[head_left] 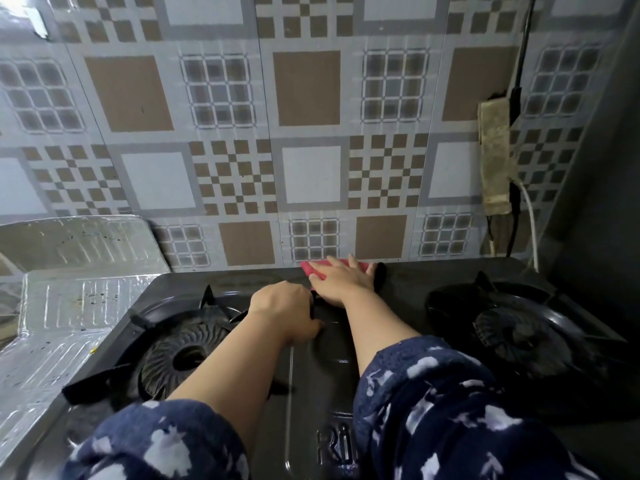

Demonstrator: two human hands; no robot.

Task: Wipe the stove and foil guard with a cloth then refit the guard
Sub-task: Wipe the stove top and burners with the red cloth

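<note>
A black two-burner gas stove (311,375) fills the lower view. My right hand (341,280) lies flat with straight fingers on a pink cloth (313,270), pressing it onto the stove's back edge by the tiled wall. My left hand (285,311) rests on the stove's middle panel beside the left burner (187,351), fingers curled down; whether it holds anything is hidden. The silver foil guard (69,271) stands folded at the left, against the wall and along the stove's left side, spotted with dark specks.
The right burner (512,330) with its pan supports sits at the right. A grimy power strip (495,157) with cables hangs on the patterned tile wall above it. A dark vertical surface (599,168) closes the right side.
</note>
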